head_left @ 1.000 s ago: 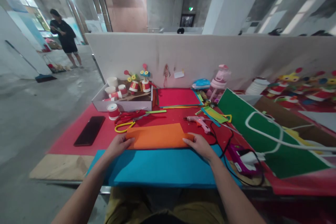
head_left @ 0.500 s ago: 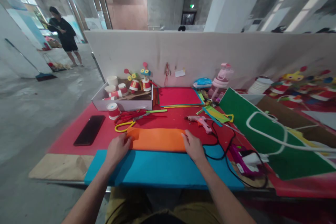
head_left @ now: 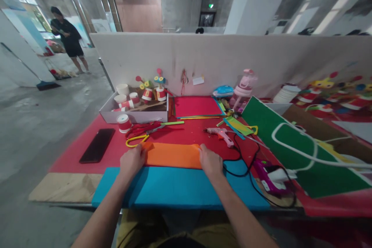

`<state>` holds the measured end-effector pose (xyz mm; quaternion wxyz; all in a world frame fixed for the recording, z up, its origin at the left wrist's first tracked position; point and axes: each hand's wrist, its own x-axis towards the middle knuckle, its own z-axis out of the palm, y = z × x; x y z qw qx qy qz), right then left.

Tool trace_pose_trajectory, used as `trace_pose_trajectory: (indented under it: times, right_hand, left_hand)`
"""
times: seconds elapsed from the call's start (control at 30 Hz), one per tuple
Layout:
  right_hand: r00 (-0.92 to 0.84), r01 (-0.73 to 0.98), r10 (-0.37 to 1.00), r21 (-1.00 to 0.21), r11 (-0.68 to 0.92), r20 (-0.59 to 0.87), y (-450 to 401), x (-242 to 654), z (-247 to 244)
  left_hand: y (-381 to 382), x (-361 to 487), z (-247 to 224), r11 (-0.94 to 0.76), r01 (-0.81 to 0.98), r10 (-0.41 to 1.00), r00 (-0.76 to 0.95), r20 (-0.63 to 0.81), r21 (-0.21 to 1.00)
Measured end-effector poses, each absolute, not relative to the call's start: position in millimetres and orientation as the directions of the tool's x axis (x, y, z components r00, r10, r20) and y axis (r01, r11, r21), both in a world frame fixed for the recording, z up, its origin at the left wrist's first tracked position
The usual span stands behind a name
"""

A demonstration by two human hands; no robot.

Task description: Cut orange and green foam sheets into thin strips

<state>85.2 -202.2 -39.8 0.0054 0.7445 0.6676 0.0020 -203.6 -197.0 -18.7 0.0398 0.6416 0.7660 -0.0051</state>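
- One orange sheet (head_left: 173,156), smooth, matte and rectangular, lies lengthwise along the far edge of a flat blue sheet (head_left: 174,192), its ends slightly curled.
- Left hand (head_left: 133,159) pinches its left end; right hand (head_left: 210,159) pinches its right end.
- Beyond it lie yellow-handled scissors (head_left: 138,140) and a pink plastic glue gun (head_left: 221,135).
- A glossy black phone (head_left: 97,145) rests left, on red covering (head_left: 69,153).
- Farther back, a shallow pale box (head_left: 139,116) holds round-rimmed paper cups (head_left: 121,99).
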Motion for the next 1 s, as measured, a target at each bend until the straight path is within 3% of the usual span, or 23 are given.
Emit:
trace_pose_trajectory:
  times: [0.83,1.0]
  right_hand:
    - [0.089,0.996,0.994,-0.008,-0.088,0.063,-203.2,87.0,-48.6]
    - [0.142,0.99,0.99,-0.015,-0.142,-0.009,-195.2,95.0,-41.6]
  left_hand:
    - [-192.2,-209.0,-19.3,0.204,0.977,0.978,-0.201,-0.05,0.069]
    - [-191.1,-204.7,-20.4,0.199,0.977,0.978,-0.192,-0.085,0.072]
